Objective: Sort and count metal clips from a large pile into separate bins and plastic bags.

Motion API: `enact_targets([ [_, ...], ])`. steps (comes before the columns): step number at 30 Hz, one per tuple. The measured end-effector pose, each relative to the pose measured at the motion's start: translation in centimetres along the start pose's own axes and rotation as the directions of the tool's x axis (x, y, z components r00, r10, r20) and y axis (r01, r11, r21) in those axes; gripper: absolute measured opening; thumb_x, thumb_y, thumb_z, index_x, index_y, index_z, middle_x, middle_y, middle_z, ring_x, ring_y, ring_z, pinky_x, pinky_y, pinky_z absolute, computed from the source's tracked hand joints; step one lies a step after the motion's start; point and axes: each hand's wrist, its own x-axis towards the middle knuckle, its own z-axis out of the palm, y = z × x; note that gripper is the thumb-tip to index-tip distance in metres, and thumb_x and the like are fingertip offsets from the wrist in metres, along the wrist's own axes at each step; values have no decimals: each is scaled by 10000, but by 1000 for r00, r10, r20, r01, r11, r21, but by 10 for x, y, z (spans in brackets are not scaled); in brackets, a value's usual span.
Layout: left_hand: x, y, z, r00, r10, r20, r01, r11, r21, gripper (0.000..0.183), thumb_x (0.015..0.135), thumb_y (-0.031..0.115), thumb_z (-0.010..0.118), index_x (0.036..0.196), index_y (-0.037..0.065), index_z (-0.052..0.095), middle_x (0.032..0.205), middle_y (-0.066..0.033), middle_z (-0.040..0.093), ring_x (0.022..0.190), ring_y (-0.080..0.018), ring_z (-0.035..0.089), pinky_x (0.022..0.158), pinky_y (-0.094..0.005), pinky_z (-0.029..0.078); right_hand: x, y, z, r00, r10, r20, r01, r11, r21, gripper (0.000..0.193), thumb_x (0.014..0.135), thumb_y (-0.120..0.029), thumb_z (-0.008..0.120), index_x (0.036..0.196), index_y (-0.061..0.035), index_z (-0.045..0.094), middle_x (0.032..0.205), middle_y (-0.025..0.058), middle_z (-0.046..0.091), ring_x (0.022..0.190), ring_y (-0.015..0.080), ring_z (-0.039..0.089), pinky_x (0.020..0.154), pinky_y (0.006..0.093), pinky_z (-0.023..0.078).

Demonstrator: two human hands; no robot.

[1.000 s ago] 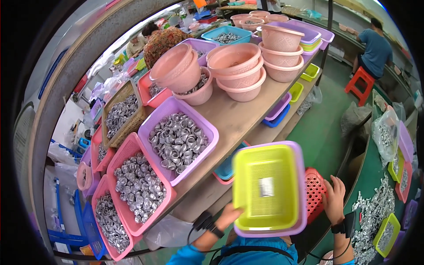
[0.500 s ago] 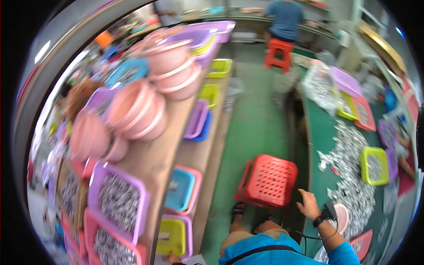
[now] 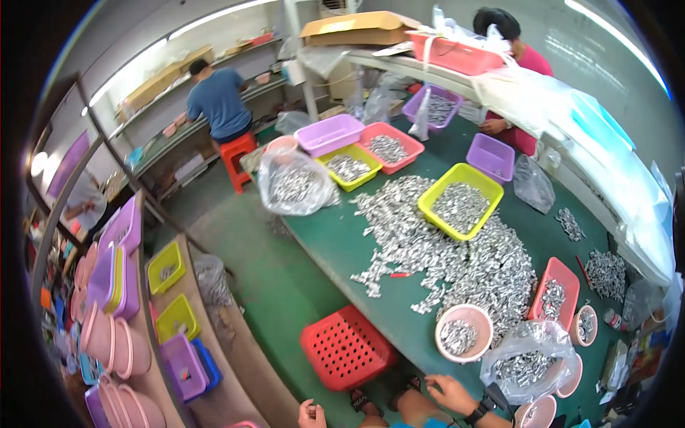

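Note:
My right hand [image 3: 451,394] is at the near edge of the green worktable [image 3: 321,239], left of a pink bowl [image 3: 481,321] of small silvery metal parts. Its fingers are loosely bent and apart, with nothing in them; a dark band circles the wrist. My left hand [image 3: 312,414] hangs low over the aisle, below a red perforated stool [image 3: 347,347]. Its fingers curl loosely, and no object shows in it. A large heap of silvery parts [image 3: 478,271] covers the middle of the table, with a yellow-green tray [image 3: 427,203] of parts on it.
A clear bag [image 3: 492,374] of parts and a coral tray [image 3: 569,274] stand at the right. More trays and a filled bag [image 3: 267,192] line the far end. Shelves with pink basins [image 3: 132,349] run along the left. One person [image 3: 217,103] sits ahead; another [image 3: 531,64] is across the table.
My view has swung right, from the shelves and aisle to the table. My left hand is now away from the yellow-green tray on the lower shelf. My right hand stays near the table edge.

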Motion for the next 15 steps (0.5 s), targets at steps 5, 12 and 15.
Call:
enact_targets([
  [5, 79, 8, 76, 949, 234, 213, -239, 971, -5, 303, 688, 14, 524, 976, 13, 431, 716, -28, 455, 650, -109, 456, 591, -235, 403, -3, -33, -38, 966, 260, 3, -252, 935, 251, 222, 711, -22, 466, 930, -29, 498, 789, 122, 554, 740, 273, 535, 636, 314, 421],
  [12, 194, 89, 193, 834, 484, 266, -518, 852, 73, 249, 688, 28, 497, 930, 0, 449, 669, -71, 463, 656, -168, 460, 613, -275, 390, -15, -22, -92, 879, 452, -151, -286, 754, 591, 193, 784, -73, 460, 963, -3, 478, 769, 81, 571, 714, 141, 543, 634, 241, 430],
  [15, 270, 83, 226, 714, 629, 307, -699, 622, 352, 180, 676, 46, 465, 848, -5, 474, 690, -147, 494, 684, -296, 474, 637, -374, 390, -28, -21, -118, 758, 599, -258, -265, 645, 717, 182, 785, -67, 470, 952, 5, 480, 776, 60, 550, 672, 85, 502, 593, 194, 409],
])
